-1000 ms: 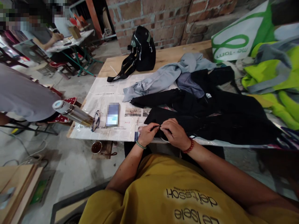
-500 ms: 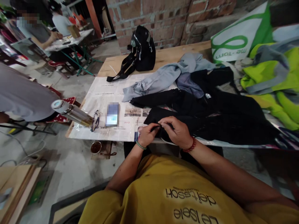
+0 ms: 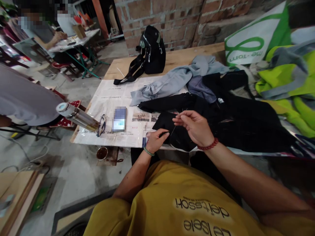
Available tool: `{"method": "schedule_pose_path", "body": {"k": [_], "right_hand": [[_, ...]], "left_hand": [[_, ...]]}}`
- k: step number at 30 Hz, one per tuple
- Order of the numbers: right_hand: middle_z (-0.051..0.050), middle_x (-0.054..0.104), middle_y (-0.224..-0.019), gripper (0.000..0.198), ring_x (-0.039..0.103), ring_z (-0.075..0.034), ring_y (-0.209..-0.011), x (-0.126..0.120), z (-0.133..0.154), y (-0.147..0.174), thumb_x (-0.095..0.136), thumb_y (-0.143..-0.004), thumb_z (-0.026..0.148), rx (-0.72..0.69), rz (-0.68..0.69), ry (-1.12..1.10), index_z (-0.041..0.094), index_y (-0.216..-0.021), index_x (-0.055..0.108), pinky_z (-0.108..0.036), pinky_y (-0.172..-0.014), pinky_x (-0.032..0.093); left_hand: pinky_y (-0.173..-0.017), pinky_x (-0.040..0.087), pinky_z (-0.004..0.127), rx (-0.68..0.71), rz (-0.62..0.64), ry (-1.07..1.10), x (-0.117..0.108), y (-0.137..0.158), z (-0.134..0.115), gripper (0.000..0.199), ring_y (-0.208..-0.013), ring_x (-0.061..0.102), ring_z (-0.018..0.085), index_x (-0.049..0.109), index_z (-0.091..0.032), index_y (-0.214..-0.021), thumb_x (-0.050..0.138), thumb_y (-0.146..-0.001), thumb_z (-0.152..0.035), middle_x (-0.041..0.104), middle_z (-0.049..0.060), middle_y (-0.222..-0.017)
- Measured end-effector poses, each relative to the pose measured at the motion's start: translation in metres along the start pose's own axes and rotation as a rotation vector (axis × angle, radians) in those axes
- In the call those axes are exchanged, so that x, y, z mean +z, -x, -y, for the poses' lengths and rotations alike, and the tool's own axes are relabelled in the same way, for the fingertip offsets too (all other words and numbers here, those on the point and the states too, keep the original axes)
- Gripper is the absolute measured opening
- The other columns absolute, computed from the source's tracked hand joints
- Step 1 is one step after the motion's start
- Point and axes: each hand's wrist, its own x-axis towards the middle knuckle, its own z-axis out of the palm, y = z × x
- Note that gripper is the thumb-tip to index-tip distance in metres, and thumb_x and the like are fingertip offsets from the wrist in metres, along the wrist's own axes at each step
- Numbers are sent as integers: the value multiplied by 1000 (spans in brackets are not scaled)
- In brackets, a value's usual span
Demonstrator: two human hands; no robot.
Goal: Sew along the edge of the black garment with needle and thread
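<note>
My left hand (image 3: 156, 141) pinches the edge of a black garment (image 3: 241, 118) between thumb and fingers at the table's front edge. Above and right of it, my right hand (image 3: 195, 127) is raised off the cloth with its fingertips pressed together. A thin thread (image 3: 173, 131) runs down from these fingertips toward the cloth by my left hand. The fine needle at the thread's end is barely visible among the fingers. The black fabric spreads to the right across the table, and a grey garment (image 3: 162, 83) lies behind it.
On the newspaper-covered table (image 3: 98, 95) are a phone (image 3: 119, 119), eyeglasses (image 3: 101, 125), a steel flask (image 3: 77, 116) and a black bag (image 3: 154, 49). Scissors (image 3: 297, 149), yellow-green clothing (image 3: 283, 75) and a white-green bag (image 3: 256, 36) lie right. A person in grey (image 3: 24, 98) sits left.
My right hand has moved away from my left, up and to the right, drawing the thread out from the cloth. My left hand still pinches the garment in about the same place.
</note>
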Motion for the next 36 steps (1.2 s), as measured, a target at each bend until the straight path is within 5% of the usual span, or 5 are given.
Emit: {"method": "schedule_pose_path", "body": {"k": [6,13,21,26,36], "right_hand": [[-4,69,-96,14,64,-16,-93,-23,3,-7,52,-85,20,-727,-9,825,22,-93,63,-33,-85,51],[-6,69,-99,18,64,-17,-95,-44,0,-16,48,-86,17,-905,10,1084,22,-97,61,-31,-81,53],[-6,69,-95,15,64,-18,-92,-42,4,-14,50,-85,21,-818,-49,991,22,-93,62,-33,-80,52],[0,66,-71,14,63,-12,-59,-22,5,6,51,-85,30,-433,-84,652,20,-90,60,-26,-59,51],[6,51,-48,18,44,-8,-39,10,-29,57,45,-85,30,75,320,621,20,-85,59,-20,-44,36]], "left_hand": [[-64,45,20,-26,-16,11,-1,0,-1,19,-69,58,11,69,-18,-90,59,-79,-30,68,0,-77],[-59,43,20,-97,-56,64,1,1,7,22,-62,54,10,68,-17,-90,60,-76,-33,64,-1,-71],[-52,37,19,-112,-87,94,2,1,9,23,-55,46,8,69,-16,-86,61,-75,-34,56,-3,-59],[-56,40,20,-80,-107,128,2,0,8,22,-59,50,9,68,-16,-84,59,-75,-34,60,-2,-65],[-70,47,23,9,-111,122,1,1,9,20,-75,59,12,68,-17,-87,57,-79,-32,67,3,-82]]}}
